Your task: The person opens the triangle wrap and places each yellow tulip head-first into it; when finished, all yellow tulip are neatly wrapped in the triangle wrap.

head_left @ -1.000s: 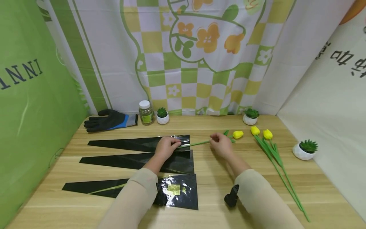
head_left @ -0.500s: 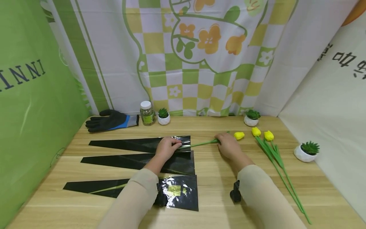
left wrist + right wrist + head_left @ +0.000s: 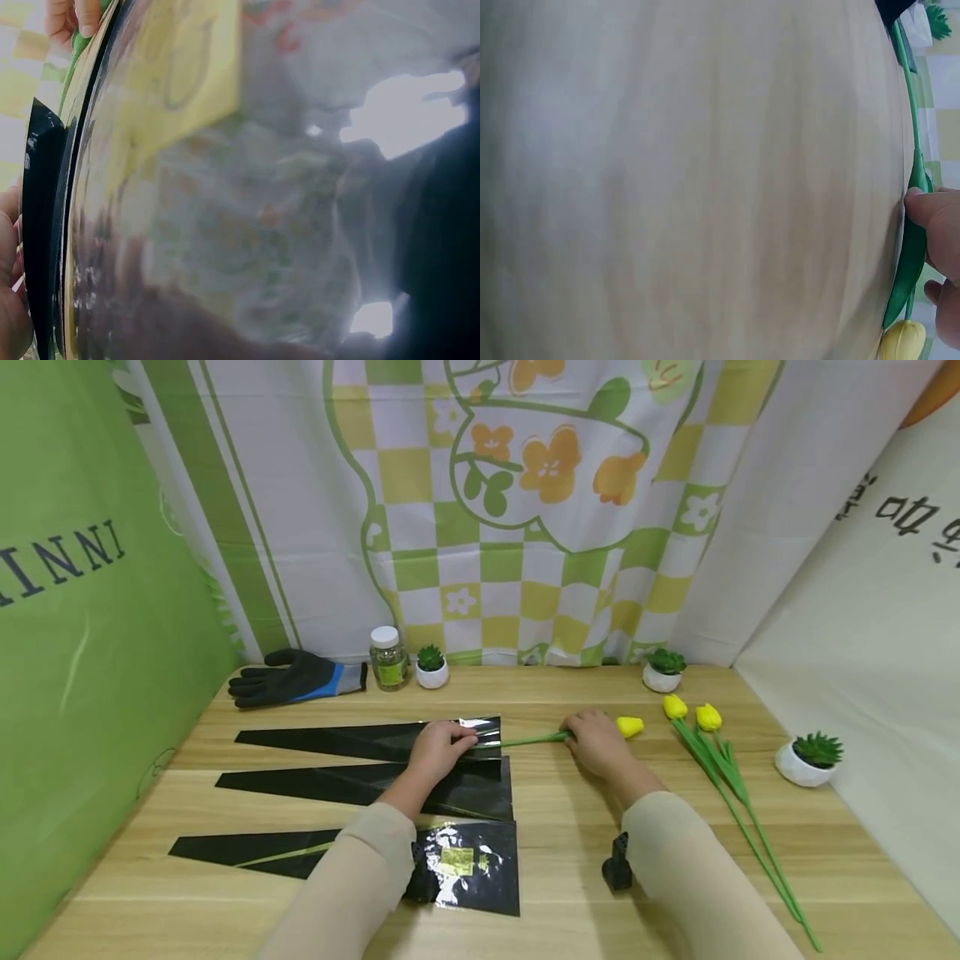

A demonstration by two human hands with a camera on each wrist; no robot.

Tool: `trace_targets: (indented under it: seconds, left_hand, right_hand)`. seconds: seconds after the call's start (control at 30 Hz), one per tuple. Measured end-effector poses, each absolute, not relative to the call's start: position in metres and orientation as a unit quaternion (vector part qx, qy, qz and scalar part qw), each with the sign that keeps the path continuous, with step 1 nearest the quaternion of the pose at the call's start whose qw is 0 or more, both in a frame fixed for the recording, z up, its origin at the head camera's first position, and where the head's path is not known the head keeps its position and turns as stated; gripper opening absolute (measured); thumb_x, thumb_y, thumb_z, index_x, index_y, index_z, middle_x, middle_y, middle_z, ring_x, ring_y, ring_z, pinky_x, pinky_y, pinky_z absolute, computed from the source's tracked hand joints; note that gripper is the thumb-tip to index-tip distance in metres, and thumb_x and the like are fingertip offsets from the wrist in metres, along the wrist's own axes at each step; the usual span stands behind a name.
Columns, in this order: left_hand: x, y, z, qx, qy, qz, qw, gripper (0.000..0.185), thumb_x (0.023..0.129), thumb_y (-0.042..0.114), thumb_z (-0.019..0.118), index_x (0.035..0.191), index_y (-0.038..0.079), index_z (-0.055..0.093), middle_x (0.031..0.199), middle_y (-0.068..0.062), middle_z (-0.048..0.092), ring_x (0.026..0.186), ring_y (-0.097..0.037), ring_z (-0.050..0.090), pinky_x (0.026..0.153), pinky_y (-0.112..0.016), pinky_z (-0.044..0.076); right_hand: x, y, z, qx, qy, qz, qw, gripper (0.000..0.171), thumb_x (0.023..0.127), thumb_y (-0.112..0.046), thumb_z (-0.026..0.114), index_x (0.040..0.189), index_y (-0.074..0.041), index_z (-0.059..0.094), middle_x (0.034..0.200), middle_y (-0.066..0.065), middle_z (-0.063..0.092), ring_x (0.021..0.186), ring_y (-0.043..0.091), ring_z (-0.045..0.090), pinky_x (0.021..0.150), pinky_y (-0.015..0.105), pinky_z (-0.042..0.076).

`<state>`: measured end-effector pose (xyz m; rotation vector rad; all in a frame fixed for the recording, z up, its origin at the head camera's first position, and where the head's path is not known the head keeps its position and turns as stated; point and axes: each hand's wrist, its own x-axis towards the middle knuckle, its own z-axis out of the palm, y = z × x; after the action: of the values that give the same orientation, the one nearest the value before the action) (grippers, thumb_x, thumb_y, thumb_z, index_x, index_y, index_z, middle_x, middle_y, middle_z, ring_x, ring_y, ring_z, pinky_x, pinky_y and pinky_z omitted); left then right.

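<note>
1. A yellow tulip [image 3: 628, 726] lies flat on the wooden desk [image 3: 570, 860], its green stem [image 3: 528, 740] running left to right, with the bloom at the right end and the cut end at the mouth of the top black sleeve [image 3: 375, 739].
2. The right hand [image 3: 596, 745] covers the stem just left of the bloom; the right wrist view shows a fingertip pressing on the leaf [image 3: 909, 255], the fingers curled over it.
3. The left hand [image 3: 438, 749] rests on the wide end of that sleeve, its fingers bent at the clear film edge where the stem enters; whether they pinch the film cannot be told.
4. The stem's long axis lines up with the sleeve's length, and the right hand is the nearer to the bloom.
5. Two more black sleeves [image 3: 360, 785] lie closer in, the nearest one already holding a green stem.
6. Two further tulips [image 3: 693, 720] wait to the right, with small potted succulents [image 3: 808, 758], a jar [image 3: 387, 657] and a dark work glove [image 3: 296, 677] along the desk's back edge.
</note>
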<state>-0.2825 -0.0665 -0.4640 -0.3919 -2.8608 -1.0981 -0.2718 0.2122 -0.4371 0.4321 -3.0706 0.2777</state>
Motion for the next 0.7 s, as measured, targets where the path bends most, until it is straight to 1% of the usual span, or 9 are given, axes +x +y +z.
trace_targets:
  seconds: [0.17,0.27,0.6,0.7]
  left_hand:
    - [-0.282,-0.067,-0.463,-0.13,-0.925,-0.355,0.029,0.021,0.094,0.027,0.067,0.107,0.016,0.077,0.112,-0.006,0.072,0.109,-0.027,0.065,0.097,-0.045,0.052]
    - [-0.282,-0.066,-0.463,-0.13,-0.927,-0.351,0.031,0.021,0.093,0.028,0.067,0.107,0.016,0.078,0.111,-0.006,0.073,0.109,-0.027,0.065,0.098,-0.045,0.052]
    - [-0.283,-0.066,-0.464,-0.148,-0.932,-0.327,0.047,0.019,0.093,0.027,0.068,0.105,0.016,0.078,0.11,-0.006,0.073,0.107,-0.026,0.065,0.098,-0.044,0.051]
    - [-0.284,-0.066,-0.464,-0.151,-0.934,-0.32,0.048,0.019,0.093,0.027,0.068,0.105,0.016,0.078,0.109,-0.005,0.074,0.107,-0.026,0.065,0.098,-0.043,0.051]
  right_hand:
    - [-0.269,0.2,-0.439,0.148,-0.981,0.125,0.011,0.02,0.098,-0.017,0.059,0.113,-0.007,0.066,0.121,0.015,0.066,0.121,0.037,0.054,0.106,0.055,0.041]
    - [-0.267,0.19,-0.439,0.158,-0.977,0.143,0.006,0.02,0.098,-0.016,0.059,0.114,-0.008,0.067,0.119,0.014,0.067,0.118,0.037,0.056,0.104,0.055,0.042]
    - [-0.265,0.169,-0.442,0.155,-0.969,0.191,0.021,0.022,0.096,-0.021,0.063,0.114,-0.009,0.071,0.122,0.013,0.068,0.12,0.035,0.058,0.106,0.055,0.041]
    - [-0.263,0.169,-0.44,0.147,-0.967,0.207,0.018,0.026,0.096,-0.023,0.064,0.117,-0.009,0.069,0.124,0.014,0.067,0.121,0.035,0.057,0.106,0.055,0.042]
